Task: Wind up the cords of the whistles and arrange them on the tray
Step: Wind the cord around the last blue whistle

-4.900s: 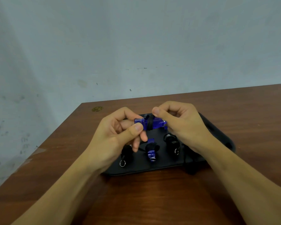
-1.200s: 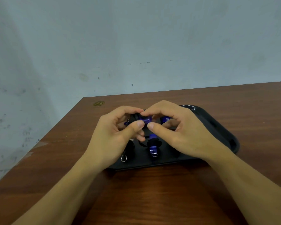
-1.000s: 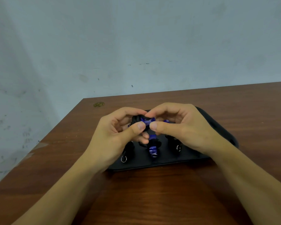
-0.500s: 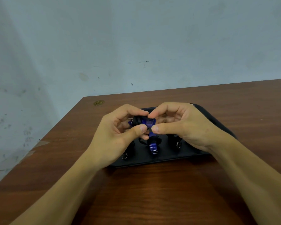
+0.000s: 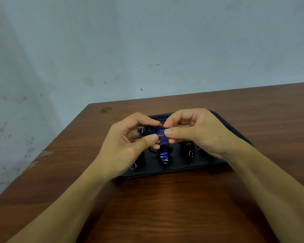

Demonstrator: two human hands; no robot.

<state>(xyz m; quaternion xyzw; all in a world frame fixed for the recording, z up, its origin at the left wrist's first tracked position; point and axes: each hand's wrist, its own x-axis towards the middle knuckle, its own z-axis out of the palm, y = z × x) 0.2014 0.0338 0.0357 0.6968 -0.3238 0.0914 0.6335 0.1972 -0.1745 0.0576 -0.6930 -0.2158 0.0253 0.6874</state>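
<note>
A bare, plain workroom rather than a furnished home: a dark reddish-brown wooden table (image 5: 165,207) pushed against a scuffed, stained pale blue-grey plaster wall (image 5: 112,50), with no furnishings visible.

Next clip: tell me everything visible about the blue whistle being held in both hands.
The blue whistle looks like translucent blue plastic, lying roughly level above the black tray. Black cord is wound around its left part, with a small metal ring showing at that end. The left hand and right hand pinch it between thumbs and fingertips, which hide much of its body.
</note>
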